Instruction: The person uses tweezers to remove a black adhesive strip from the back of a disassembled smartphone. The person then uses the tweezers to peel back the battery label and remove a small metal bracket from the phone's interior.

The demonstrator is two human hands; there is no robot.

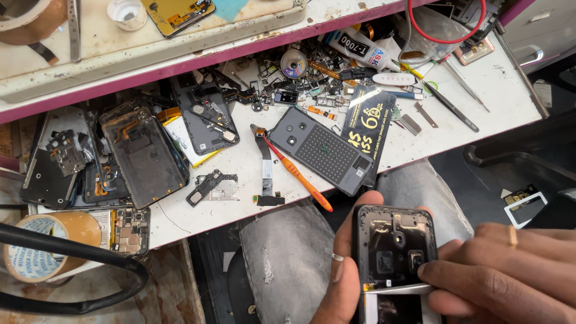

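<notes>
**Opened phone body held over the lap, both hands engaged**

The person sits at a cluttered white workbench point(480, 114) and holds a black opened phone body with its inner frame exposed point(393, 246) low over the knees, clear of the bench edge. This position keeps the unit near the eyes and away from the loose parts on the bench.

Left hand point(345, 276): wrapped round the left edge of the phone body from below, thumb lying up along the side. It acts as the support; the grip is closed on the unit.

Right hand point(504, 270): comes in from the right, with a gold ring on one finger. Its fingertips point(427, 271) press on the lower right part of the frame, just above a pale strip point(399, 289) that crosses the unit. Whether they pinch a small part cannot be told; they bear on the phone body.

Beyond the grip, on the bench: an orange-handled toothbrush point(300, 177) lies diagonally, touching a grey back cover with a dotted panel point(324, 150). Further left lie several dismantled dark phone frames point(144, 153). Well left and below sits a roll of brown packing tape point(45, 246). A white glue tube with a black label point(360, 48) lies at the far side.
</notes>
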